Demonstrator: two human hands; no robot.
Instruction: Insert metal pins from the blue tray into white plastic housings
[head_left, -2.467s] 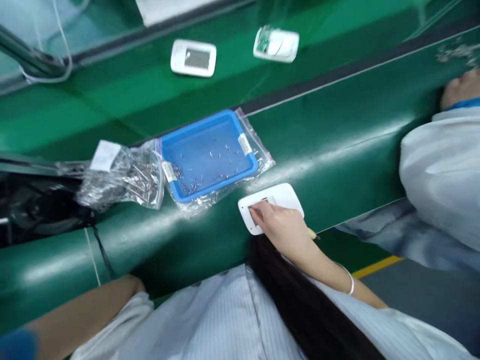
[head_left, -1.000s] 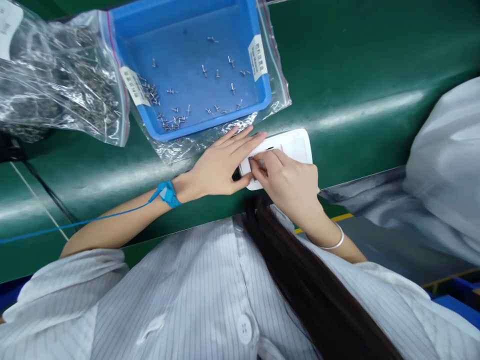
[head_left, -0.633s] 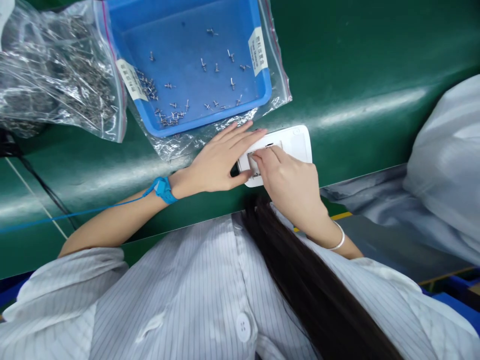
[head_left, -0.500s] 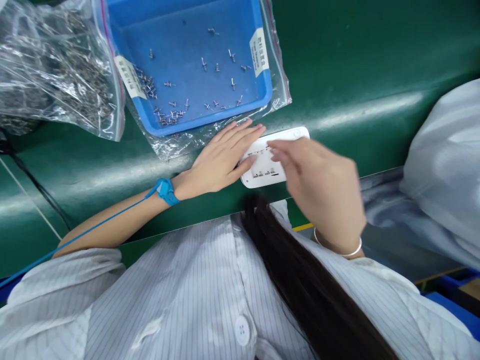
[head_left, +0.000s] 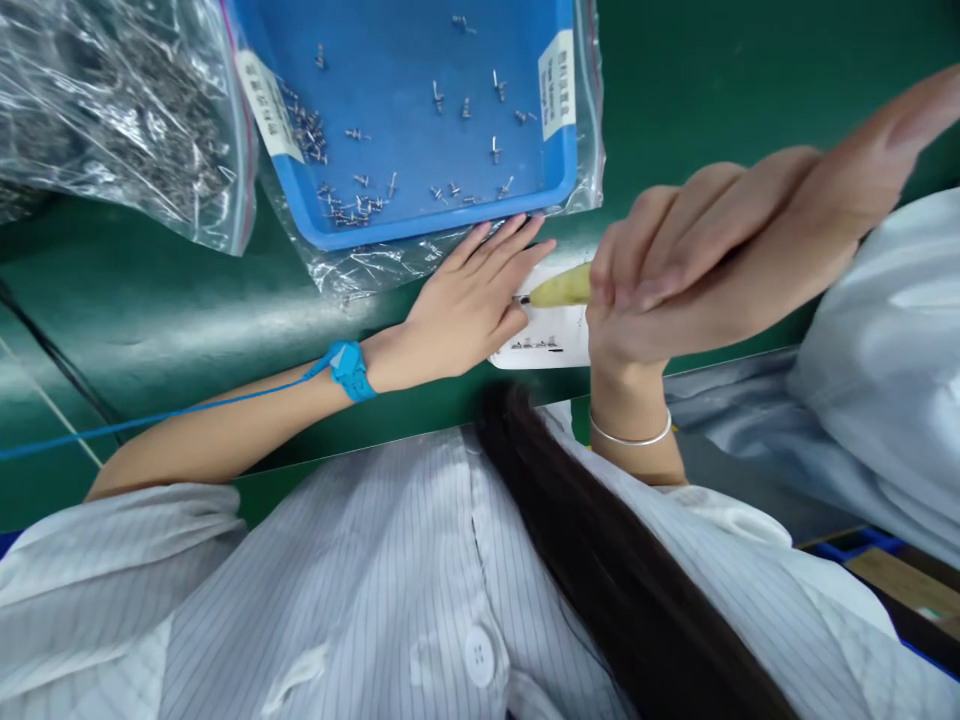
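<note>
A white flat plate (head_left: 571, 345) with rounded corners and small metal parts in its face lies on the green bench. My left hand (head_left: 469, 310) lies flat across its left end, fingers stretched out and thumb bent over the plate. A blue wrist strap (head_left: 349, 371) with a cord is on that wrist. My right hand (head_left: 697, 260) is closed around a yellow-green tapered tool (head_left: 561, 288), its dark tip pointing left at the plate, close to my left fingers. The tool's kind is hard to make out, as the fist hides much of it. My right thumb stretches out to the upper right.
A blue tray (head_left: 409, 120) with several small metal parts stands beyond my left hand, on a clear plastic bag (head_left: 360, 275). A zip bag full of metal parts (head_left: 135, 120) lies at upper left. To the right is another person's pale sleeve (head_left: 885, 350).
The yellow-green tool now shows in my right hand, whose fingertips were pinched at the plate before. That fist has turned, thumb pointing outward. My left hand stays on the plate; the view has shifted slightly.
</note>
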